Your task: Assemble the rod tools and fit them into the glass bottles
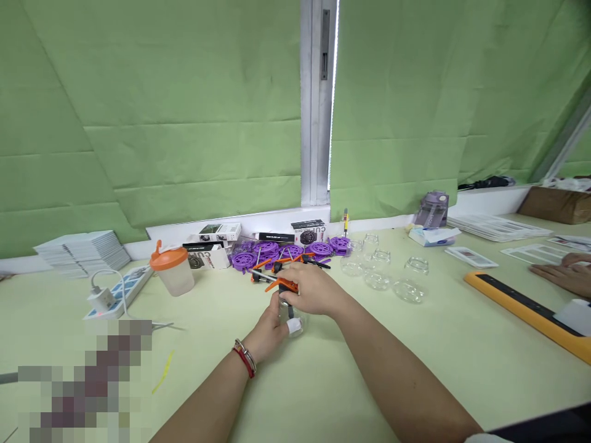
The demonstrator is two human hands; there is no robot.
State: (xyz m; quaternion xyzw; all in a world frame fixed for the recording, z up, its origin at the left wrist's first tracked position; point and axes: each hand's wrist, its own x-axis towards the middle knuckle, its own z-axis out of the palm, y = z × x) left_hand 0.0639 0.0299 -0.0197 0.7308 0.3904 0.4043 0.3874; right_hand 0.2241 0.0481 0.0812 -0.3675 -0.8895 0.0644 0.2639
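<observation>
My left hand [265, 332] is closed around a small clear bottle [301, 321] standing on the table. White wrapping shows on its thumb. From above, my right hand [318, 288] grips the bottle's black-and-orange top, whose orange lever [285, 284] sticks out to the left. My fingers partly cover the top, so how firmly it sits on the bottle cannot be seen. Just behind my hands lie more orange-and-black tops with grey tubes [262, 276] and several purple wheel-shaped pieces [244, 261]. Several open clear bottles [410, 290] stand to the right.
On the left are an orange-lidded cup [173, 271], a power strip [133, 284] and stacked white boxes [83, 252]. Cup holder boxes [210, 255] line the back. A yellow-and-black paper trimmer [517, 311] lies right, near another person's hand [563, 277].
</observation>
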